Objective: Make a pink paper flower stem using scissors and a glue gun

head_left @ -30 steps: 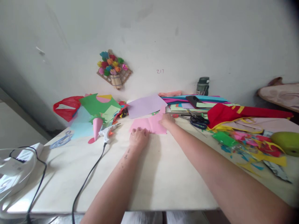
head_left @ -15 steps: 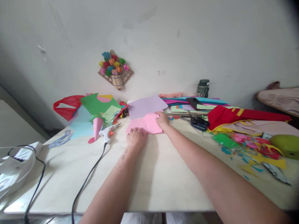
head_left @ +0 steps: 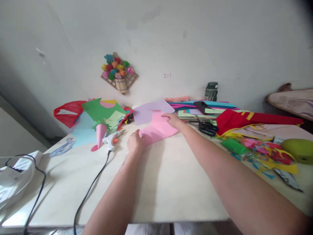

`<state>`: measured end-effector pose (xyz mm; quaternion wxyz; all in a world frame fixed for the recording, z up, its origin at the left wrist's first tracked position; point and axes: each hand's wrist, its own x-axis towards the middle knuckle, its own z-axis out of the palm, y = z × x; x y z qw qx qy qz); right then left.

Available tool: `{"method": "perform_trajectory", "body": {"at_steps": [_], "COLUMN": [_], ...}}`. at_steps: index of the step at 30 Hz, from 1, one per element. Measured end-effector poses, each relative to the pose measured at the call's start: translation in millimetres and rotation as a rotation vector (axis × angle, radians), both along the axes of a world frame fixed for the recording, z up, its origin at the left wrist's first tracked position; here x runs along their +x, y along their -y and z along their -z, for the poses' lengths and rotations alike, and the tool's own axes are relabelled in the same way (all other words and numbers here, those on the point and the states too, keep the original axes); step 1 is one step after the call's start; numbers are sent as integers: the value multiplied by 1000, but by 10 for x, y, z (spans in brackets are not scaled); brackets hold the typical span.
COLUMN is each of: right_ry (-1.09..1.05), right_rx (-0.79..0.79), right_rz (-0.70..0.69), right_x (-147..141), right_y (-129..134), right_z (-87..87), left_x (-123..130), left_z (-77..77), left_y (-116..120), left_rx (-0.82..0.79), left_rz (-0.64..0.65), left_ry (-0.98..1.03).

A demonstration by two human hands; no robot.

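A creased sheet of pink paper point(head_left: 160, 130) is held between my hands above the middle of the table, turned at a slant. My left hand point(head_left: 136, 142) is closed at its lower left corner, thumb along the edge. At the upper right edge, my right hand point(head_left: 173, 120) pinches the sheet between thumb and fingers. Behind it lies a lilac sheet point(head_left: 144, 114), partly covered by the pink one. Left of my left hand, a white glue gun point(head_left: 110, 140) rests beside a pink paper cone point(head_left: 100, 133) with a green fringed top.
Black-handled scissors point(head_left: 207, 128) lie right of my right hand, near a red cloth point(head_left: 232, 120) with yellow trim. Paper scraps point(head_left: 264, 160) cover the right side. A power strip point(head_left: 22, 173) and the glue gun's black cord point(head_left: 94, 182) are on the left.
The pink paper has turned anticlockwise and its right side has shifted right and up, over the lilac sheet. My left hand has gone from lying flat on it to gripping its left corner.
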<state>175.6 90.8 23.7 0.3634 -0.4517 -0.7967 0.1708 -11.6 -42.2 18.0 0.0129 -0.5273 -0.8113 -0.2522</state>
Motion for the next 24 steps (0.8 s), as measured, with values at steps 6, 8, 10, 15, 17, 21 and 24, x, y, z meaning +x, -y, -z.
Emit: {"method": "perform_trajectory", "body": {"at_steps": [6,8,10,15,17,21,24], "right_ry": [333,360,383,467,534,620,567], "right_rx": [-60,-60,-61,-12,-74,-267,-456], "right_rz": [12,35,79,326,402,411,411], "right_x": [-99,-127,-137,-70,-15,99,156], "right_y": [94,133,177,293,318,294,206], "right_z": [-82,-51,-11,-37,-98,-152,-66], "left_x": [43,40,29,-9,-17,-17,-19], "left_z": [-7,-8,-6,17,29,46,47], "left_y": [6,11,15,-8,-40,-117,-146], "left_rx": [-9,-41,-63,13,-16,-62,-45], "left_rz": [18,15,13,93,127,117,103], "left_ry": [-50,-67,-89,-203,-202,-181,-166]}}
